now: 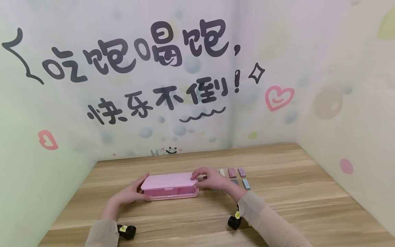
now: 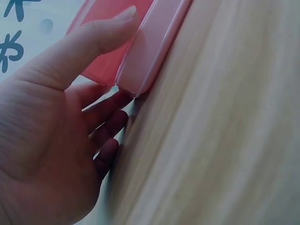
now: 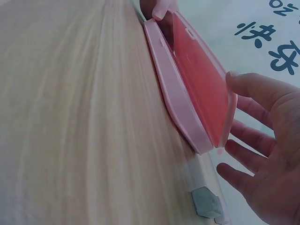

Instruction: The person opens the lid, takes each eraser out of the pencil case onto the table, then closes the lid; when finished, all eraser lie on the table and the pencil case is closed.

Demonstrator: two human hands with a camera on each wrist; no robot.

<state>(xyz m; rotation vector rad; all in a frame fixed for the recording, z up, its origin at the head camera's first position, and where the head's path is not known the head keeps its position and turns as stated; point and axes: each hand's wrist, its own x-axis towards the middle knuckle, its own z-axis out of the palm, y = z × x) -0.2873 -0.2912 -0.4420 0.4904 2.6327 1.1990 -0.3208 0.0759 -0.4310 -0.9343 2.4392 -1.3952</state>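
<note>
A long pink case (image 1: 168, 197) lies on the wooden table with its hinged lid (image 1: 169, 180) part-way raised, so a gap shows along the front. My left hand (image 1: 128, 196) holds the case's left end. In the left wrist view, its thumb lies over the front edge and its fingers reach behind the end of the base (image 2: 152, 47). At the other end, my right hand (image 1: 213, 179) grips the lid's corner. The right wrist view shows that thumb on the lid's edge and the fingers spread behind it. Most of the inside is hidden in the head view.
Right of the case lie several small blocks in rows, among them a reddish block (image 1: 232, 172), a purple block (image 1: 242, 172) and a light blue block (image 1: 246, 184). My right hand and wrist partly cover others. A printed wall (image 1: 197, 137) stands behind the wooden table (image 1: 185, 226).
</note>
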